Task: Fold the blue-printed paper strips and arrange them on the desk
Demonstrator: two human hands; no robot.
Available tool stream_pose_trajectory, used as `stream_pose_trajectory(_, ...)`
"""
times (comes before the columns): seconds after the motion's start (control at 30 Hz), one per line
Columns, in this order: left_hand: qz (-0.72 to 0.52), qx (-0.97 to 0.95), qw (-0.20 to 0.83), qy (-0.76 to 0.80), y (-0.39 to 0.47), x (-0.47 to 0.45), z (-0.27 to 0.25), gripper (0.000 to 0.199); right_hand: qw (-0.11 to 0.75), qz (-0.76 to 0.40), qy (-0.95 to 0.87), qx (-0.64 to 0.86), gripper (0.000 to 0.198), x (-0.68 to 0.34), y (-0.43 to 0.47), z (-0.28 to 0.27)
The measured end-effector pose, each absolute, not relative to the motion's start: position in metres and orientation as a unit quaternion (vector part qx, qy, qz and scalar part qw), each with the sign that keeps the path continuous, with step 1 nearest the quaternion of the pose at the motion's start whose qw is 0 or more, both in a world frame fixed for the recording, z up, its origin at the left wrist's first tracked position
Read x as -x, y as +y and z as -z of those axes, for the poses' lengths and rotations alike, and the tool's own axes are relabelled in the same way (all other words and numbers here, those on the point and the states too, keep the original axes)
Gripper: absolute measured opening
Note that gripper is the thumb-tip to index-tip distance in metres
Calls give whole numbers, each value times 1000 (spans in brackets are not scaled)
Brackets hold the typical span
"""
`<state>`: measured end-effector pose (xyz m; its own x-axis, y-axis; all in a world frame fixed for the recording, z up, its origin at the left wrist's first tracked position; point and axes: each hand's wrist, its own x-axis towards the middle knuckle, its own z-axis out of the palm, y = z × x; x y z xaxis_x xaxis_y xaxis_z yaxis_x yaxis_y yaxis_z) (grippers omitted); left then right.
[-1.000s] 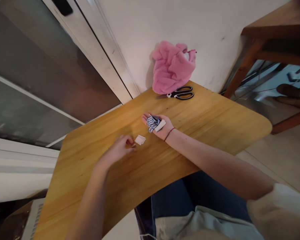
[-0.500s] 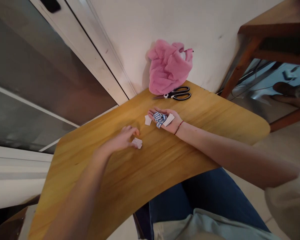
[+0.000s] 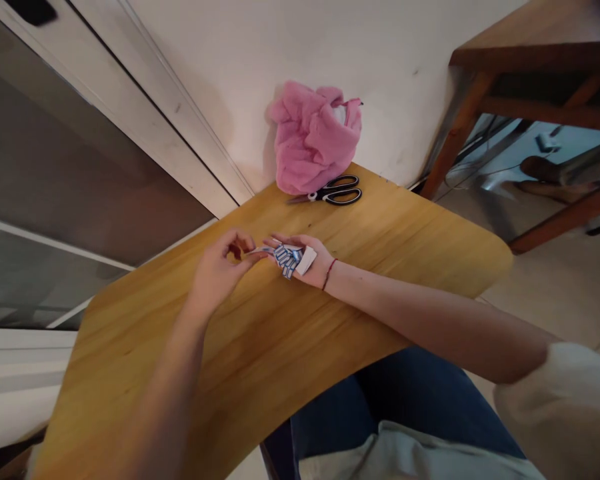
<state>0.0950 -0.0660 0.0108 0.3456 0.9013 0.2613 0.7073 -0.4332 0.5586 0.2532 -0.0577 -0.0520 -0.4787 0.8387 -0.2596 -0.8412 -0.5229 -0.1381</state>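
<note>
My left hand pinches a thin piece of white paper between thumb and forefinger, at the fingertips of my right hand. My right hand lies palm up just above the wooden table, fingers pointing left and slightly curled. On its palm rests a small heap of cut paper pieces, blue and white striped. A plain white paper piece sits on the heap's right side. How many pieces the left hand pinches cannot be made out.
Black-handled scissors lie at the table's back edge, in front of a pink fluffy cloth bundle against the wall. A sliding door borders the left side. A second wooden table stands at the right, with a person's foot beyond.
My left hand has picked up white paper from the table and brought it to my right hand. The loose white pieces no longer show on the table. The view has shifted slightly right.
</note>
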Motion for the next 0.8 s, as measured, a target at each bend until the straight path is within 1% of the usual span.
stream_pose_trajectory(0.03, -291, -813, 137, 486, -63, -105, -12, 16, 483, -862, 5, 153, 29, -253, -57, 52)
stream_pose_trajectory(0.1, -264, -850, 102, 444, -57, -120, -11, 10, 474, -866, 8, 157, 27, -253, -55, 53)
stream_pose_trajectory(0.17, -211, -877, 130, 411, -50, -128, -10, 9, 466, -871, 2, 151, 25, -255, -52, 54)
stream_pose_trajectory(0.23, -205, -872, 182, 405, -42, -127, -11, 17, 473, -870, -9, 139, 25, -257, -48, 54)
stream_pose_trajectory(0.3, -259, -839, 221, 423, -34, -121, -11, 21, 496, -859, -10, 128, 26, -260, -45, 54)
stream_pose_trajectory(0.37, -323, -796, 229, 458, -26, -113, -6, 19, 525, -842, 0, 122, 27, -262, -41, 54)
stream_pose_trajectory(0.4, -334, -779, 228, 479, -22, -109, 0, 19, 538, -834, 5, 122, 26, -263, -39, 54)
stream_pose_trajectory(0.43, -322, -771, 227, 500, -19, -107, 7, 20, 548, -828, 9, 122, 26, -265, -38, 54)
stream_pose_trajectory(0.53, -211, -777, 226, 548, -12, -103, 34, 30, 574, -810, 17, 120, 26, -272, -32, 53)
stream_pose_trajectory(0.57, -192, -777, 217, 559, -11, -103, 42, 33, 581, -805, 21, 120, 26, -274, -30, 52)
stream_pose_trajectory(0.67, -199, -762, 211, 578, -10, -104, 57, 39, 596, -794, 26, 115, 27, -279, -26, 52)
stream_pose_trajectory(0.73, -204, -748, 254, 578, -8, -105, 59, 36, 603, -789, 25, 114, 28, -281, -25, 52)
stream_pose_trajectory(0.8, -197, -731, 319, 571, -7, -106, 58, 29, 605, -787, 26, 120, 28, -281, -24, 54)
